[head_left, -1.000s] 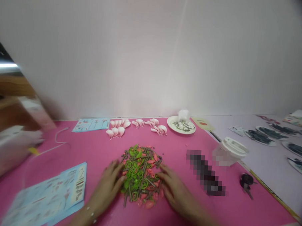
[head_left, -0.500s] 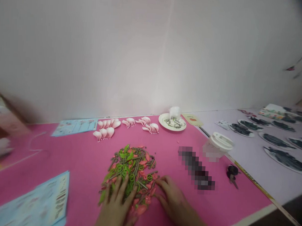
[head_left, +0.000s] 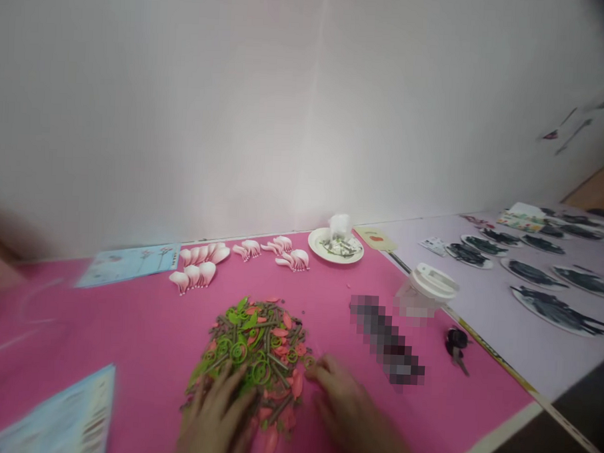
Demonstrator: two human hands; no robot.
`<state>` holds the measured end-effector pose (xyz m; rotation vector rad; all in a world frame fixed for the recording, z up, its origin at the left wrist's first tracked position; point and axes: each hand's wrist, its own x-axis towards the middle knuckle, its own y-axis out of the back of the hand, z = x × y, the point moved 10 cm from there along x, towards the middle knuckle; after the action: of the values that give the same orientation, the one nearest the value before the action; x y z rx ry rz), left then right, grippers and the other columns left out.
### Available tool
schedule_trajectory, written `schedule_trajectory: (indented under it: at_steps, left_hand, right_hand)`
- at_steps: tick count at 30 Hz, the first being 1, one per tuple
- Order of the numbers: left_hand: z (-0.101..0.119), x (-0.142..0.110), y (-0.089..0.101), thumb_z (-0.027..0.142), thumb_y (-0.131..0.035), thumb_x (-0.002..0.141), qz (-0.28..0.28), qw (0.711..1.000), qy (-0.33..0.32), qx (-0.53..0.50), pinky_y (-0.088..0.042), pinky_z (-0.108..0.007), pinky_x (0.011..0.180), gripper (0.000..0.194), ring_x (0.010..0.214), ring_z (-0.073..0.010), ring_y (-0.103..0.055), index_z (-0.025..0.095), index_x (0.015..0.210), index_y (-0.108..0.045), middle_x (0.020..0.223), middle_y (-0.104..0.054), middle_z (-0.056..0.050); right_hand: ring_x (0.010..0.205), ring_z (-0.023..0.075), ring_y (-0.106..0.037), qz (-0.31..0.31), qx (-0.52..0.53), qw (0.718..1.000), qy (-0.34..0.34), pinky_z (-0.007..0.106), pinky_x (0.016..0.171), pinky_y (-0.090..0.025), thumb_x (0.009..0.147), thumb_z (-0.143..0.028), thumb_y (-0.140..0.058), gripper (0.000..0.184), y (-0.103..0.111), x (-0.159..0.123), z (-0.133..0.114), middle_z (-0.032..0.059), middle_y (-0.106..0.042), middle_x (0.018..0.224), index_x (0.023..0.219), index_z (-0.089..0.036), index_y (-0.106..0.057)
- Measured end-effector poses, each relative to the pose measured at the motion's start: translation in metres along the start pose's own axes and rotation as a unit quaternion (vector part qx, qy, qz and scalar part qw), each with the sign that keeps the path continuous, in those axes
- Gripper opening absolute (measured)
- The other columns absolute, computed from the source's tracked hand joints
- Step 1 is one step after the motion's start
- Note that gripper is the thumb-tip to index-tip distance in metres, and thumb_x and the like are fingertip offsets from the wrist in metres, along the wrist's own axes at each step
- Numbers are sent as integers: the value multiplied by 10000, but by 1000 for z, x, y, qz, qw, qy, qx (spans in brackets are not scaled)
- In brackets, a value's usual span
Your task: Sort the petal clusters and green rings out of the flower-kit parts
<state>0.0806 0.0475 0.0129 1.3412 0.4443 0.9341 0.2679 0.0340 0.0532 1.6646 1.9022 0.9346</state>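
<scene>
A heap of small green, red and brown plastic pieces (head_left: 254, 348) lies on the pink table (head_left: 138, 319) in front of me. My left hand (head_left: 216, 416) rests flat on the heap's near left side, fingers spread among the pieces. My right hand (head_left: 347, 409) lies at the heap's right edge with fingers stretched toward it. Neither hand visibly holds a piece. Both hands are blurred by motion.
Pale pink petal parts (head_left: 197, 265) lie in groups at the back, beside a white plate (head_left: 336, 247) of bits. Blue instruction sheets (head_left: 125, 262) sit back left and near left. A white-lidded cup (head_left: 429, 289) and dark keys (head_left: 456, 341) stand right; plates (head_left: 553, 307) cover the neighbouring table.
The view has swung to the right. My left hand slid from the heap's left side onto its near part, and my right hand stayed at the right edge.
</scene>
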Motion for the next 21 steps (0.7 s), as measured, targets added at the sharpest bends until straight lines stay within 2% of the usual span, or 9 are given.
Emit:
schedule_trajectory:
  at_steps: [3, 7, 9, 11, 12, 14, 16, 19, 21]
  left_hand:
    - [-5, -7, 6, 344, -476, 899, 26, 999, 4, -30, -391, -622, 1063, 359, 1284, -302, -499, 398, 1236, -585, 1337, -602, -38]
    - [-12, -4, 15, 287, -460, 896, 54, 993, 32, -99, -449, -565, 1028, 314, 1240, -286, -530, 341, 1160, -620, 1306, -605, -80]
    - [-19, 1, 18, 256, -425, 906, 56, 986, 52, -148, -465, -510, 1024, 314, 1273, -266, -495, 297, 1155, -611, 1332, -573, -99]
    - [-29, 6, 19, 240, -386, 919, 48, 977, 76, -192, -403, -529, 1073, 317, 1298, -247, -467, 282, 1154, -596, 1354, -552, -96]
    - [-35, 8, 20, 238, -371, 926, 44, 973, 88, -207, -330, -565, 1112, 316, 1292, -240, -472, 285, 1145, -594, 1348, -560, -85]
    - [-45, 13, 21, 237, -356, 933, 38, 966, 104, -234, -151, -628, 1156, 305, 1260, -228, -504, 292, 1106, -601, 1305, -598, -61]
    - [-53, 15, 23, 241, -354, 936, 39, 958, 113, -259, -31, -646, 1158, 292, 1228, -225, -534, 291, 1061, -614, 1255, -634, -46]
    - [-64, 13, 29, 266, -384, 934, 56, 948, 129, -284, -14, -639, 1159, 258, 1200, -227, -551, 290, 1027, -624, 1216, -649, -40]
    - [-69, 9, 34, 285, -394, 938, 70, 943, 140, -294, -142, -608, 1161, 244, 1192, -225, -547, 281, 1021, -623, 1206, -640, -53]
  right_hand:
    - [949, 190, -623, -59, 0, 998, 26, 267, 807, -488, 837, -96, -423, 357, -10, -5, -21, 31, -670, 1049, 1051, -284, -640]
    - [702, 196, -659, -112, -86, 988, 61, 245, 594, -469, 738, -101, -498, 313, -59, -5, -26, 9, -729, 862, 954, -265, -653]
    - [672, 209, -664, -117, -121, 983, 68, 250, 544, -445, 682, -72, -504, 346, -83, -1, -23, 22, -736, 850, 935, -255, -655]
    - [667, 220, -668, -119, -146, 979, 76, 254, 519, -424, 653, -47, -502, 344, -99, 3, -23, 37, -737, 831, 896, -241, -651]
    - [660, 221, -667, -121, -155, 977, 80, 255, 507, -410, 646, -39, -502, 330, -104, 5, -24, 38, -734, 808, 870, -236, -644]
    - [628, 215, -654, -121, -175, 973, 89, 255, 479, -372, 640, -36, -506, 290, -106, 8, -29, 32, -722, 762, 819, -231, -624]
    - [563, 194, -619, -122, -176, 973, 91, 253, 454, -323, 647, -35, -504, 231, -101, 10, -33, 18, -699, 700, 745, -225, -592]
    - [513, 149, -558, -114, -132, 982, 76, 239, 471, -297, 736, -65, -496, 174, -82, 16, -33, -9, -649, 625, 653, -211, -544]
    - [566, 142, -561, -100, -102, 988, 62, 233, 516, -322, 829, -138, -491, 185, -63, 24, -28, -9, -646, 658, 673, -210, -560]
